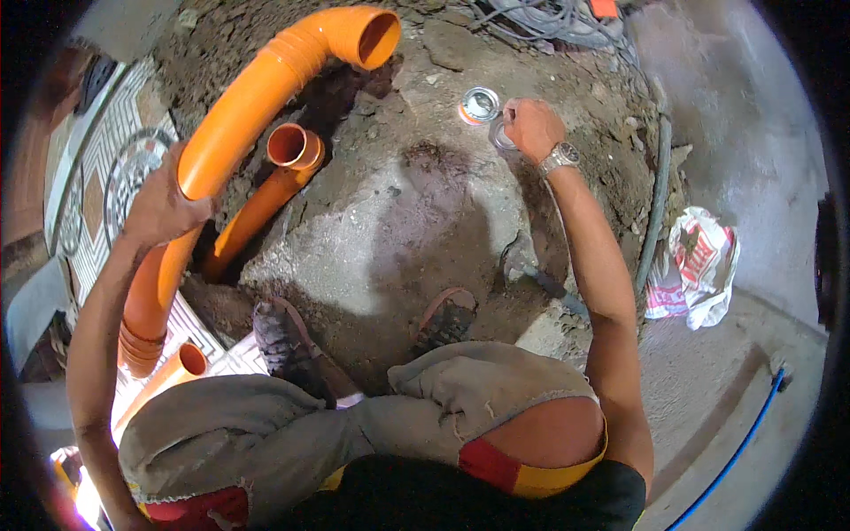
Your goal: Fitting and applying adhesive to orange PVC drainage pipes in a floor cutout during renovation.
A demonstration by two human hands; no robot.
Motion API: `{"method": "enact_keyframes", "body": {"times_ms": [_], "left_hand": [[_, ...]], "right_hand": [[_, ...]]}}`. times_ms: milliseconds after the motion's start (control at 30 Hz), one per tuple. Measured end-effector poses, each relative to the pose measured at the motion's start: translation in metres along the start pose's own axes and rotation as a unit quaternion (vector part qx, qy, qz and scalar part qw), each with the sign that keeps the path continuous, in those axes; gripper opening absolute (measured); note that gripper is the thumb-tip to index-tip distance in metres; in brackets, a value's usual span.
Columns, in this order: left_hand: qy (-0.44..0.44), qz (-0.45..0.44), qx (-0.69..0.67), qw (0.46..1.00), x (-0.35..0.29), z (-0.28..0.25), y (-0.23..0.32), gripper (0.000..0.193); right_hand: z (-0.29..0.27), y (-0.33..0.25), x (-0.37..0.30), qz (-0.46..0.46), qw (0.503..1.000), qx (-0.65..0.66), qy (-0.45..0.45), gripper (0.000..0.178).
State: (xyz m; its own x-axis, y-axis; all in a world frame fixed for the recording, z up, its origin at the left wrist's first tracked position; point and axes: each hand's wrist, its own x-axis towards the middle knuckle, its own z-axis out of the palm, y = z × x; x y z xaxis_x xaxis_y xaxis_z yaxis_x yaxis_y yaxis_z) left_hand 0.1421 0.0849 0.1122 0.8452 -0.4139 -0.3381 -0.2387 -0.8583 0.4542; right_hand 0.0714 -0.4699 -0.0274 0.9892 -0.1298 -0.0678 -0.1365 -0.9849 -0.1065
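My left hand (168, 202) is wrapped round a long orange pipe (232, 124) with a bent elbow at its far end. The pipe is raised and tilted, its open mouth facing right. Below it, a second orange pipe (270, 199) with a socket end rises from the dug soil. My right hand (534, 130), with a metal watch on the wrist, is closed at the far right. Just left of its fingers stands a small round tin (480, 105) with a shiny top. A pale round lid or ring (501, 135) shows under the fingers; whatever they grip is mostly hidden.
A trowel-like tool (522, 263) lies near my right forearm. Beyond are a grey conduit (661, 195), a crumpled plastic bag (699, 265) and coiled cables (540, 22). A blue cable (739, 447) runs at lower right. Another orange pipe (181, 365) lies by my left knee.
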Motion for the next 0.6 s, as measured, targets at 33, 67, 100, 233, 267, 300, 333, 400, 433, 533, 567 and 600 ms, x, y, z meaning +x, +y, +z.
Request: {"method": "enact_keyframes", "body": {"times_ms": [33,67,100,233,267,300,333,400,433,533,567,600], "left_hand": [[0.011,-0.004,-0.008,1.0,-0.008,-0.002,-0.012,0.083],[0.023,-0.01,-0.015,1.0,-0.016,-0.005,-0.022,0.081],[0.03,-0.027,-0.021,0.999,-0.022,-0.006,-0.029,0.081],[0.019,-0.07,0.008,0.997,-0.03,-0.017,-0.027,0.083],[-0.014,-0.086,-0.017,0.996,-0.037,-0.019,-0.033,0.086],[0.009,-0.073,-0.015,0.997,-0.046,-0.016,-0.045,0.085],[0.014,-0.086,-0.022,0.996,-0.052,-0.015,-0.057,0.085],[0.024,-0.07,-0.016,0.997,-0.058,-0.011,-0.078,0.084],[0.031,-0.067,-0.005,0.997,-0.059,-0.011,-0.085,0.083],[0.049,-0.096,-0.026,0.994,-0.066,-0.012,-0.095,0.081],[0.042,-0.091,0.0,0.995,-0.068,-0.016,-0.107,0.081],[0.044,-0.085,-0.019,0.995,-0.057,-0.007,-0.114,0.081]], "right_hand": [[0.004,-0.006,0.004,-0.016,1.0,0.0,-0.004,0.018],[0.006,-0.01,0.006,-0.013,1.0,0.002,-0.014,0.017],[0.007,-0.015,0.009,-0.013,1.0,0.003,-0.025,0.016],[0.0,0.041,-0.016,-0.013,0.989,0.131,0.062,0.019],[-0.002,0.048,-0.017,0.123,0.959,0.257,0.004,0.019],[-0.004,0.047,-0.019,0.257,0.892,0.368,-0.058,0.018],[-0.006,0.041,-0.024,0.245,0.896,0.364,-0.067,0.018],[-0.014,0.033,-0.033,0.278,0.806,0.517,-0.075,0.016],[-0.018,0.027,-0.035,0.272,0.811,0.512,-0.08,0.016],[-0.022,-0.016,-0.032,0.201,0.814,0.529,-0.134,0.014],[-0.022,-0.04,-0.023,0.155,0.828,0.501,-0.199,0.016],[-0.036,-0.058,-0.021,0.121,0.846,0.455,-0.251,0.018]]}}
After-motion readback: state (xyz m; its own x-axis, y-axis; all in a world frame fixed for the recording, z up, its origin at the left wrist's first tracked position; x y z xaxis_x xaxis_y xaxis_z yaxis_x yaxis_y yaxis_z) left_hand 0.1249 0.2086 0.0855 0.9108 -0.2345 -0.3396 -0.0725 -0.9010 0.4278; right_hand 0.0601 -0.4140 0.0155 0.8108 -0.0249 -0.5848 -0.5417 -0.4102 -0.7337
